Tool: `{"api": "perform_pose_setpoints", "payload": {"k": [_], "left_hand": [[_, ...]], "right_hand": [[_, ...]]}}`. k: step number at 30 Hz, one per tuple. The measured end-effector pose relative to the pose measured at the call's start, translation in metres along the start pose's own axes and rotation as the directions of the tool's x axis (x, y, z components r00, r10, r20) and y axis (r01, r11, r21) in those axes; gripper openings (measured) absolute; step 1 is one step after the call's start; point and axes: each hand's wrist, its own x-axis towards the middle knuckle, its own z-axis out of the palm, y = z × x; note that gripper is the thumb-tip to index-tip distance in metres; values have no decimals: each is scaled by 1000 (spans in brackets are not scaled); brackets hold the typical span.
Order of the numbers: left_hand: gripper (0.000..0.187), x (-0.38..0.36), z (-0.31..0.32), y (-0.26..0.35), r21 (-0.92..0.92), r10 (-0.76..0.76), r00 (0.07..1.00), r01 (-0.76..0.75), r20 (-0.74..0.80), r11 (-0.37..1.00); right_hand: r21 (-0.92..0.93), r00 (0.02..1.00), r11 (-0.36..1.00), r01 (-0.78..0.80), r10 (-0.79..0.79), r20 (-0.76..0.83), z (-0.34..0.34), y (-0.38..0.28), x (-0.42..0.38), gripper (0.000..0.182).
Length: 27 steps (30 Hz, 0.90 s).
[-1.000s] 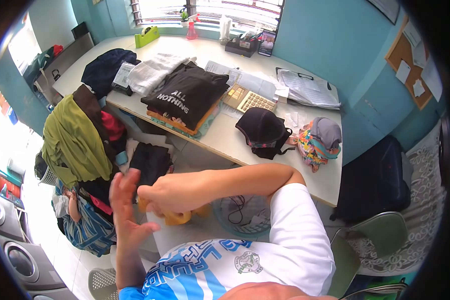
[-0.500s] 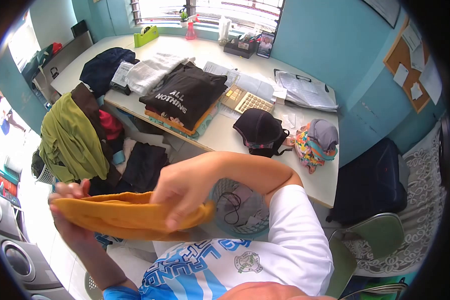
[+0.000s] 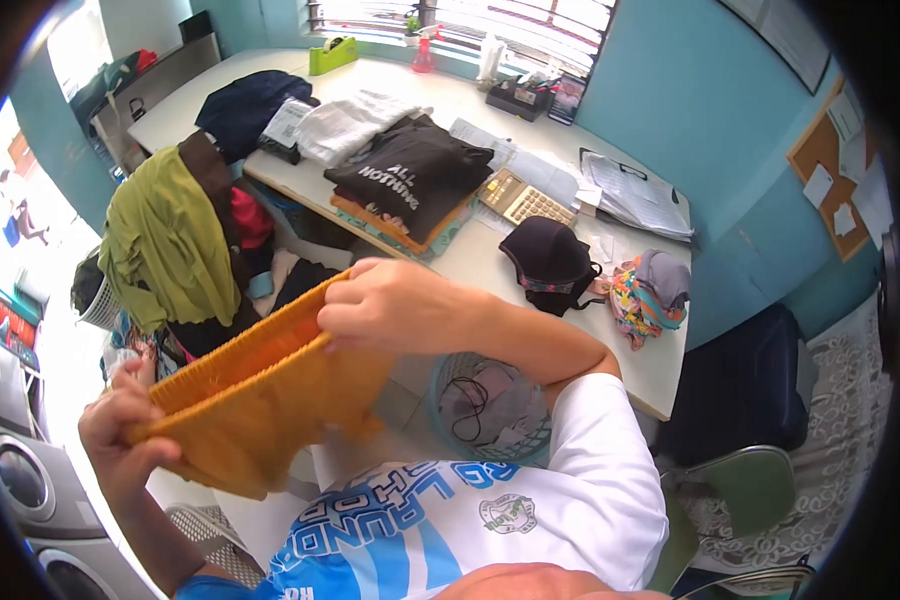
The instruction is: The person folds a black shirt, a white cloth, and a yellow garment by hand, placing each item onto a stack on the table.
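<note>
Mustard-yellow shorts (image 3: 280,410), by the look of their gathered elastic waistband, hang stretched between my hands above my lap. My left hand (image 3: 125,420) grips one end of the waistband, thumb in front and fingers behind. At the other end, higher up, my right hand (image 3: 380,305) pinches the band. The waist opening faces up and gapes a little; the lower part is blurred. Behind the shorts, a heap with an olive-green garment (image 3: 165,240) sits on a white basket (image 3: 100,300).
A white table (image 3: 620,375) carries a folded black shirt pile (image 3: 410,180), white cloth (image 3: 355,125), a calculator (image 3: 525,197), a black cap-shaped item (image 3: 545,260) and a colourful bundle (image 3: 650,290). Below stands a blue basket (image 3: 540,440) with clothes. Washing machines (image 3: 20,475) line the left; a green chair (image 3: 750,495) stands right.
The shorts went from bunched and nearly level to spread open and slanting. My right hand moved up to the waistband's far end. The view shifted slightly.
</note>
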Motion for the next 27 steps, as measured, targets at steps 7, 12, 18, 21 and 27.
{"api": "perform_pose_setpoints", "payload": {"k": [7,12,18,21,27], "left_hand": [[16,21,-21,16,758,200,970,-232,136,609],[14,40,-55,14,793,267,939,-328,216,514],[11,54,-80,-1,754,256,940,-336,227,565],[11,53,-89,-9,675,288,939,-336,187,657],[5,49,-103,-21,583,248,958,-286,147,761]], "right_hand": [[-349,997,937,-5,33,74,-8,2,34,17],[-426,974,895,-132,197,111,-25,21,73,11],[-346,972,919,-187,224,71,-49,22,115,19],[-304,966,930,-207,244,88,-49,24,127,20],[-444,993,889,-110,119,-6,-39,24,143,23]]}}
